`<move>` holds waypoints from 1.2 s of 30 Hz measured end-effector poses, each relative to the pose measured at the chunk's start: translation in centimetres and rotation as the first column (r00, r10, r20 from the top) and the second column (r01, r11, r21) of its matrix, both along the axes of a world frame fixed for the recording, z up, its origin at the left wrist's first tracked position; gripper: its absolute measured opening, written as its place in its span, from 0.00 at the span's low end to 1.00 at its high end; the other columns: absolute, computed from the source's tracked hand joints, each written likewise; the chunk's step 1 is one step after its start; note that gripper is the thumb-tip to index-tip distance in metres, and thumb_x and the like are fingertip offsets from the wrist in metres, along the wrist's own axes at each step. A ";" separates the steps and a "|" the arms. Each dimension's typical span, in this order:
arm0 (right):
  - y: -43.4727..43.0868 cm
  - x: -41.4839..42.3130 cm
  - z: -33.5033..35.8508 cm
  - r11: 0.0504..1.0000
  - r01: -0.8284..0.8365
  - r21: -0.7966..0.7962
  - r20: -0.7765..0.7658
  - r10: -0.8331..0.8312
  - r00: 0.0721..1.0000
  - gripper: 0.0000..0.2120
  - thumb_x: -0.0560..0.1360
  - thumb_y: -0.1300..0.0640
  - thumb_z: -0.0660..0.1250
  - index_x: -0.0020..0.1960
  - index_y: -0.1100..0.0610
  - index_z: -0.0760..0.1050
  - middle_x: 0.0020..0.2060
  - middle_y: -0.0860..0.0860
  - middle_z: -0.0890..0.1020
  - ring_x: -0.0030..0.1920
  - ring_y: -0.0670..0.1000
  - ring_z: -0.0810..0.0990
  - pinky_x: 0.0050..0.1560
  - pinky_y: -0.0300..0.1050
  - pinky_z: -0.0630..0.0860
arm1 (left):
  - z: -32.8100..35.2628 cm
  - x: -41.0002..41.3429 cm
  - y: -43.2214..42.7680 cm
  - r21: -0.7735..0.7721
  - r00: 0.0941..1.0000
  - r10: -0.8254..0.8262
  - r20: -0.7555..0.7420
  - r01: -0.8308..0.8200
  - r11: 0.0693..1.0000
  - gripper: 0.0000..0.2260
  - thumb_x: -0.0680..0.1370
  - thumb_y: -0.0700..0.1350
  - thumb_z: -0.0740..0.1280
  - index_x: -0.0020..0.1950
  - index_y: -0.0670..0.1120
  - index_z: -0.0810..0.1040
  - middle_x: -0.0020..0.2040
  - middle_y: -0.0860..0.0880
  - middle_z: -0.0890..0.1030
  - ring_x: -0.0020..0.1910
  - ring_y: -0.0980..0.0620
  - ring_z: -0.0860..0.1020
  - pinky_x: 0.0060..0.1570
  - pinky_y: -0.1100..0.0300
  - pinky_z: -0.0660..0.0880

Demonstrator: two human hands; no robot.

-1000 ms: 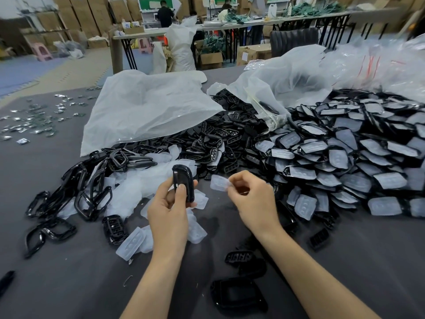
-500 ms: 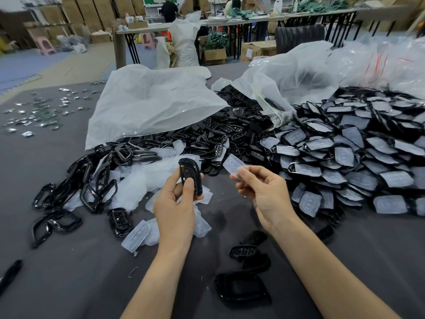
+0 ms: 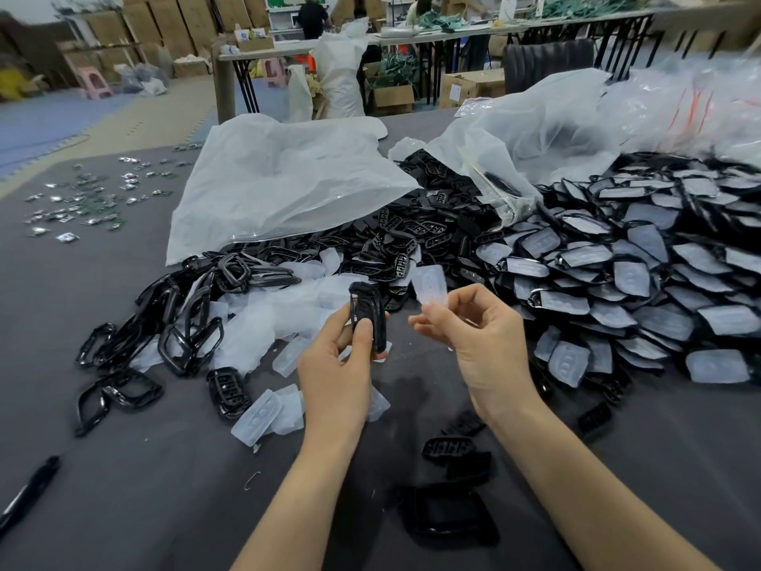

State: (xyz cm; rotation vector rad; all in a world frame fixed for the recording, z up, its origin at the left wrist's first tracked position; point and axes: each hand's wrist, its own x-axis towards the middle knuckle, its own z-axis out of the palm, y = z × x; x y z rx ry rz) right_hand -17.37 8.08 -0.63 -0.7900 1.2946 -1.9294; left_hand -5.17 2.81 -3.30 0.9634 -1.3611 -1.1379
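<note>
Operator: Where my head view falls on the grey worktop (image 3: 123, 488), the left hand (image 3: 337, 364) is curled round a black key shell (image 3: 367, 319). The thumb lies on the shell's near face. The shell stands upright above the worktop, near the middle of the scene.

Observer: And the right hand?

Operator: The right hand (image 3: 482, 335) pinches a translucent button pad (image 3: 430, 284) between thumb and fingertips, the remaining fingers loosely bent. The pad is raised just right of the shell, near it but not touching it.

Observer: What lies beneath the hands?

Operator: Loose clear pads (image 3: 263, 418) lie on the worktop to the near left of the left hand. A black buttoned insert (image 3: 228, 391) lies just left of them. Farther left is a tangle of glossy black frames (image 3: 185, 323). Nearer to me, between my forearms, lies a larger black shell (image 3: 449, 517), face down or face up I cannot tell.

Observer: And the stock?

Operator: To the right, a heap of shells already fitted with pads (image 3: 617, 282) spreads to the edge of the view. Behind the hands, a clear plastic bag (image 3: 280, 187) lies over a heap of bare black inserts. Small metal parts (image 3: 82, 199) are scattered at the far left, and a pen (image 3: 29, 492) lies at the near left edge.
</note>
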 end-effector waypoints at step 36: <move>0.5 -0.2 0.9 0.927 -0.370 -0.066 -0.064 0.366 0.928 0.11 0.69 0.69 0.70 0.45 0.56 0.84 0.34 0.50 0.80 0.34 0.46 0.78 0.42 0.36 0.77 | -0.2 0.1 -0.5 0.103 0.993 -0.108 -0.055 0.114 0.988 0.11 0.74 0.33 0.70 0.45 0.48 0.73 0.30 0.54 0.80 0.30 0.56 0.77 0.34 0.63 0.76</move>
